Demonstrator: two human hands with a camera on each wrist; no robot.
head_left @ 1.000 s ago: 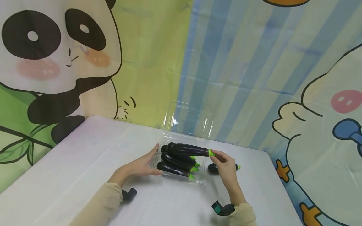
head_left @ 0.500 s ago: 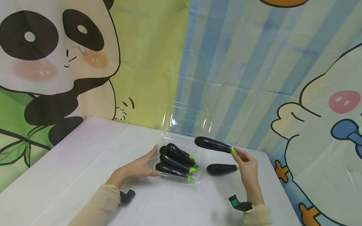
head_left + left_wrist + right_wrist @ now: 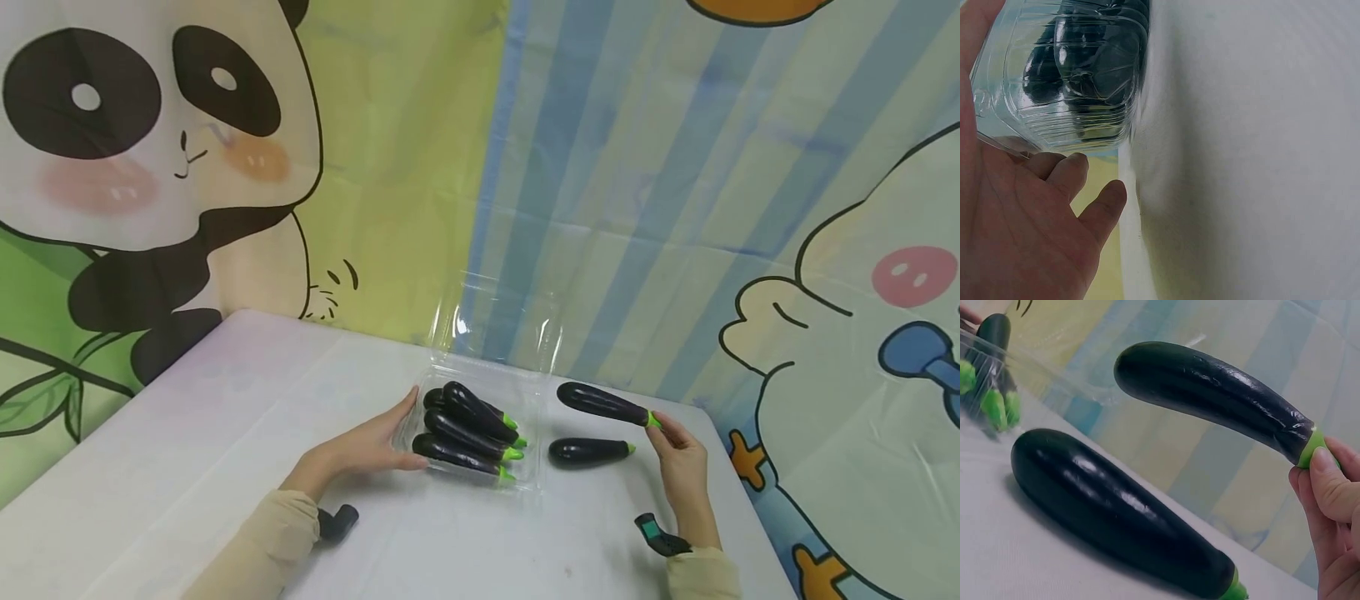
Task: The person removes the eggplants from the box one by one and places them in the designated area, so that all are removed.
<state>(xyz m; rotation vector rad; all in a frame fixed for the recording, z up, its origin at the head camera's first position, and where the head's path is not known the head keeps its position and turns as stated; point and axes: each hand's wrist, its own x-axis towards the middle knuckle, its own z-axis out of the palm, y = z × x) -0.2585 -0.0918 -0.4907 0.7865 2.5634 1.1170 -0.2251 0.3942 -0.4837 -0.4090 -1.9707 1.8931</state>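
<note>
In the head view my right hand (image 3: 684, 467) pinches a dark purple eggplant (image 3: 602, 403) by its green stem end. This eggplant (image 3: 1210, 394) is raised, its rounded end pointing left. Below it a second eggplant (image 3: 588, 452) lies on the table, right of a clear plastic clamshell box (image 3: 531, 479). Several eggplants (image 3: 459, 451) lie heaped in that box, green ends to the right. My left hand (image 3: 367, 446) holds the box by its left end, thumb at the near corner and fingers at the far one. The left wrist view shows the ribbed box wall (image 3: 1094, 115) against the hand.
The box's clear lid (image 3: 498, 321) stands up at the back, against the curtain. A white cloth covers the table (image 3: 450, 550). Behind it hangs a cartoon curtain (image 3: 405, 167) with a panda. Both wrists wear dark devices.
My right hand has carried the eggplant out from over the box to the right, then slightly lower, above the table eggplant. My left hand has stayed at the box.
</note>
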